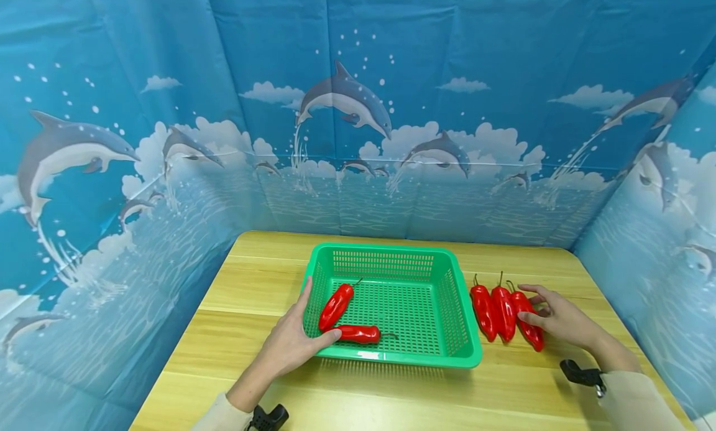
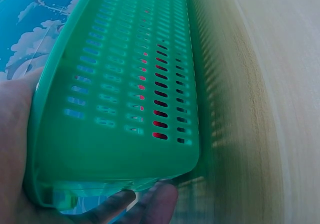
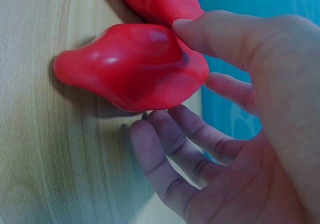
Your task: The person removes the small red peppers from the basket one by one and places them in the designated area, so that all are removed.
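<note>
A green plastic basket [image 1: 391, 357] stands on the table, with two red peppers inside: one pepper [image 1: 337, 306] slants along the left side and another pepper [image 1: 359, 334] lies by the front wall. My left hand [image 1: 291, 341] grips the basket's front left corner, thumb over the rim and fingers below it in the left wrist view. Three more red peppers lie in a row right of the basket. Around the rightmost pepper [image 3: 135, 67] my right hand [image 1: 559, 316] is spread, thumb at one side and fingers at the other; that pepper still rests on the table.
The left pepper [image 1: 484, 311] and middle pepper [image 1: 504, 313] of the row lie side by side, close to the basket's right wall. Beneath everything is a wood-grain table [image 1: 224, 350]. Blue dolphin-print curtains [image 1: 358, 188] stand behind it and along both sides.
</note>
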Motion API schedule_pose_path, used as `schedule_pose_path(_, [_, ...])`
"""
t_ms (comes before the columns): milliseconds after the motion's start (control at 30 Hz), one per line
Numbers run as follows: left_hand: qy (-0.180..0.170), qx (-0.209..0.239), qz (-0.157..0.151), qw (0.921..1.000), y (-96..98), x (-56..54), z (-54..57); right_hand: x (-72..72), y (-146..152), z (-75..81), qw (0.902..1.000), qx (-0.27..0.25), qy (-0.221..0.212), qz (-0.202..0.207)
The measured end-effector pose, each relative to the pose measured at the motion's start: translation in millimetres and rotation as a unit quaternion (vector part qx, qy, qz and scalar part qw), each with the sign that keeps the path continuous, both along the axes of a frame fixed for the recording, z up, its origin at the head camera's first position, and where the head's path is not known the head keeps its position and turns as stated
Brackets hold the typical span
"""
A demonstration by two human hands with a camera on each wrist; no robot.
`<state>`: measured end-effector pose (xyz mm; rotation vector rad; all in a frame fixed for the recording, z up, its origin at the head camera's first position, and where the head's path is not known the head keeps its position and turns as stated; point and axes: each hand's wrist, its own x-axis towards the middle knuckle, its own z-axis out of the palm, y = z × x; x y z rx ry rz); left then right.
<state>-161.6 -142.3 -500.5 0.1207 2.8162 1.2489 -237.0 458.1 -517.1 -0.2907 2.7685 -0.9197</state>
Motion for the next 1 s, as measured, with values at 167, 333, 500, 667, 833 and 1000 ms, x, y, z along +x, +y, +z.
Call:
schedule_pose_path(167, [0.002,0.000,0.000,1.0000,0.5,0.3,0.4,2.3,0.2,2.9,1.0000,0.002,0.001,-0.003])
schedule_pose_path(333, [0.002,0.001,0.000,1.0000,0.4,2.4,-0.4,3.7,0.6,3.6,1.0000,-0.004,0.000,0.001])
schedule_pose_path(500, [0.002,0.000,-0.001,1.0000,0.5,3.5,-1.5,5.0,0.5,2.5,0.9999,0.003,0.012,-0.001])
schedule_pose_path(667, [0.003,0.000,-0.001,1.0000,0.5,3.3,-2.2,6.5,0.5,1.2,0.9993,0.018,0.033,-0.001])
schedule_pose_path(833, [0.005,0.001,-0.002,1.0000,0.9,2.7,-1.8,11.2,-0.5,4.0,0.9984,0.030,0.048,-0.006])
schedule_pose_path(1000, [0.004,-0.003,-0.005,1.0000,1.1,1.9,0.4,18.2,-3.7,10.3,0.9969,0.041,0.067,-0.010])
